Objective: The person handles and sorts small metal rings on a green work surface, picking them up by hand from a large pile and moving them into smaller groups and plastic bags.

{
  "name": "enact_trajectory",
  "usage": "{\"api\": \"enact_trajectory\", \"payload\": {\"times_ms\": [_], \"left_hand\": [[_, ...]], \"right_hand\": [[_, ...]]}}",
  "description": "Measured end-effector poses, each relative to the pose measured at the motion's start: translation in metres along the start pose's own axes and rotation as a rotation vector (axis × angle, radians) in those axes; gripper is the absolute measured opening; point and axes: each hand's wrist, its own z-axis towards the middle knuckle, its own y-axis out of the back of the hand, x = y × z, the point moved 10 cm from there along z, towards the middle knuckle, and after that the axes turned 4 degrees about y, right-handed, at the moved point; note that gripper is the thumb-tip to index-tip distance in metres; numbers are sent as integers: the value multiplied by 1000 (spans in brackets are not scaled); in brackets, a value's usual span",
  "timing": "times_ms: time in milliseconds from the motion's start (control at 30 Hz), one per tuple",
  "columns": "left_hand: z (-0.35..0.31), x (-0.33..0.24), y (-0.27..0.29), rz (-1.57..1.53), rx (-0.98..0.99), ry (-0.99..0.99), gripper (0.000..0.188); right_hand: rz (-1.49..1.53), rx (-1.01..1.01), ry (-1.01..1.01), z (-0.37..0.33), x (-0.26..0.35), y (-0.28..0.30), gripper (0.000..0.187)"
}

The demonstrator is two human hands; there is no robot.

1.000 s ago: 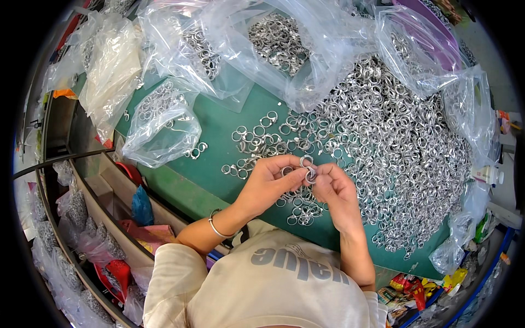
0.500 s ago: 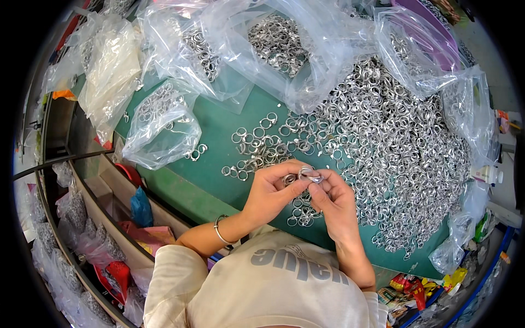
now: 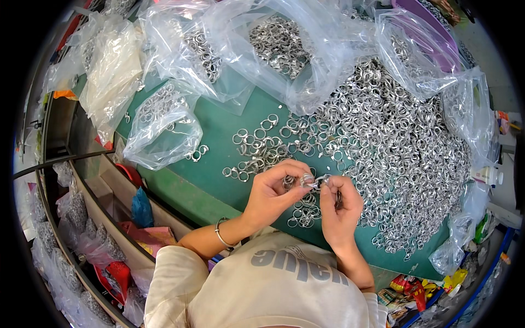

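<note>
Over the green tabletop, my left hand point(image 3: 273, 191) is closed, pinching a silver-coloured metal ring point(image 3: 307, 178) between thumb and index finger. My right hand point(image 3: 340, 210) is closed too, its thumb and index fingertips on another ring point(image 3: 326, 179) close to the first. Whether the two rings touch is too small to tell. More metal shows within the curled fingers of both hands. Just beyond my left hand lies a small spread of loose rings point(image 3: 265, 145). Several rings point(image 3: 305, 212) lie below the fingertips, between the hands.
A large heap of rings point(image 3: 404, 142) covers the table's right side. Clear plastic bags holding rings point(image 3: 164, 123) line the far and left edges. A purple basin point(image 3: 432, 27) stands at the far right. Left of the table are drawers point(image 3: 115, 218) with bagged goods.
My right hand has drawn slightly right, away from the left fingertips, and its fingers have curled in. The pinched rings now show side by side. My left hand has barely moved.
</note>
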Motion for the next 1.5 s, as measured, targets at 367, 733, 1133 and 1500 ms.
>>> {"api": "enact_trajectory", "payload": {"times_ms": [367, 733, 1133, 1500], "left_hand": [[1, 29, -2, -213, 68, 252, 17], [7, 16, -13, -96, 266, 239, 15], [10, -3, -6, 64, 166, 122, 13], [3, -9, -21, -83, 299, 38, 32]], "right_hand": [[-469, 118, 285, 11, 38, -4, 13], [-266, 608, 189, 21, 32, -14, 11], [-65, 293, -119, 22, 12, 6, 6], [-32, 310, -50, 16, 19, 0, 6]]}}
